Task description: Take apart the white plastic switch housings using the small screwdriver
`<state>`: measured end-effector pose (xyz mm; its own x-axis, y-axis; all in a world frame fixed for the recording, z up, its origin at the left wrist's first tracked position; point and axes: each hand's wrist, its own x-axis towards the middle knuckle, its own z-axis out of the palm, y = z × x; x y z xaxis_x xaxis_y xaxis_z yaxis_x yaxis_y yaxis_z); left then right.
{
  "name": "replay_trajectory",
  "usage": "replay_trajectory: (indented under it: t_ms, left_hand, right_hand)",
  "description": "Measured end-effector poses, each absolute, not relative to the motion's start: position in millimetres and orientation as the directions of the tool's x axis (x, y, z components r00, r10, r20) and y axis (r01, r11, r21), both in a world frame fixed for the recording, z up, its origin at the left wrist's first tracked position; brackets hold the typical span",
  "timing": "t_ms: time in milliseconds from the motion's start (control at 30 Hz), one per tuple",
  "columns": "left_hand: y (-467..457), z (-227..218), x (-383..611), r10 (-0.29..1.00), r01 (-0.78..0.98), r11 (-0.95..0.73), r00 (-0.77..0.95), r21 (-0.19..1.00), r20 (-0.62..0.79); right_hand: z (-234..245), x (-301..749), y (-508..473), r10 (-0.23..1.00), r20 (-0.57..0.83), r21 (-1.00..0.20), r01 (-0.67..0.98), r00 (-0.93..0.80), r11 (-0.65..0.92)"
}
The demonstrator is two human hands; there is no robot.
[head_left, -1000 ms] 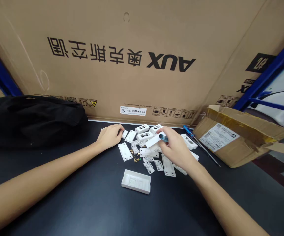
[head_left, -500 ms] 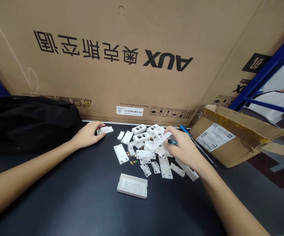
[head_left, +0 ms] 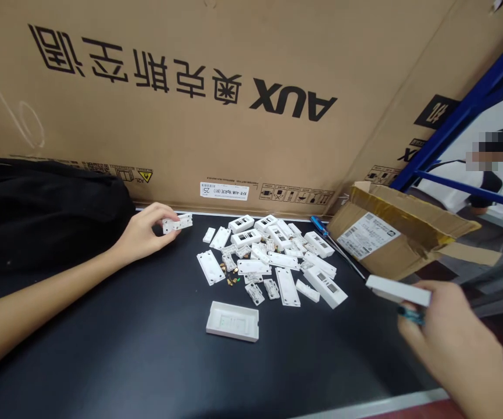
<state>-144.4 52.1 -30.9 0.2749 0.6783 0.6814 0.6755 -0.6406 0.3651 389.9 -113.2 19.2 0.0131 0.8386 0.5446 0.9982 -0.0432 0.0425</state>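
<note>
My left hand [head_left: 149, 230] is closed in a pinch on a small white plastic part with holes [head_left: 178, 223], beside the black bag. Out at the right, past the table's middle, my right hand [head_left: 456, 334] grips a white plastic housing [head_left: 399, 290] between thumb and fingers. A small teal object [head_left: 410, 314] shows under it at the fingers; its kind is unclear. Between my hands spreads a pile of white plastic covers, plates and small frames [head_left: 288, 285]. Small brass-coloured pieces [head_left: 232, 280] lie among them. A shallow white plastic cover [head_left: 234, 334] lies nearer me, its hollow side up.
A large cardboard carton [head_left: 181, 134] walls off the back. At left rests a black bag [head_left: 46, 215]. An opened cardboard box [head_left: 391, 233] sits at right, with a blue-handled screwdriver [head_left: 318, 226] beside it. Beyond the blue rack [head_left: 464, 134] is another person [head_left: 452, 180].
My right hand has left the pile and swung right towards me with the white housing. My left hand stays by the bag, its part now tilted up. The view has shifted slightly.
</note>
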Motion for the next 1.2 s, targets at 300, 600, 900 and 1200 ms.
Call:
replay_trajectory:
  t_ms: [300, 600, 900, 1200]
  left_hand:
    - [11.9, -26.1, -102.0, 0.751, 0.283, -0.659, 0.198, 0.696, 0.63]
    - [-8.1, -25.8, -54.9, 0.887, 0.09, -0.432, 0.222, 0.897, 0.405]
    - [5.1, -24.3, -10.8, 0.749, 0.1, -0.639, 0.31, 0.763, 0.586]
    - [2.0, -22.2, -19.5, 0.565, 0.036, -0.786, 0.444, 0.617, 0.695]
  right_hand:
    - [-13.3, 371.0, -115.9, 0.919, 0.38, 0.108, 0.992, -0.103, 0.066]
    - [17.9, 322.4, -79.3, 0.778, 0.579, 0.086, 0.967, -0.245, 0.24]
    - [49.2, 204.7, -17.1, 0.593, 0.401, -0.028, 0.637, -0.699, 0.77]
    - [26.3, 219.0, -16.6, 0.494, 0.517, -0.222, 0.448, -0.699, 0.866]
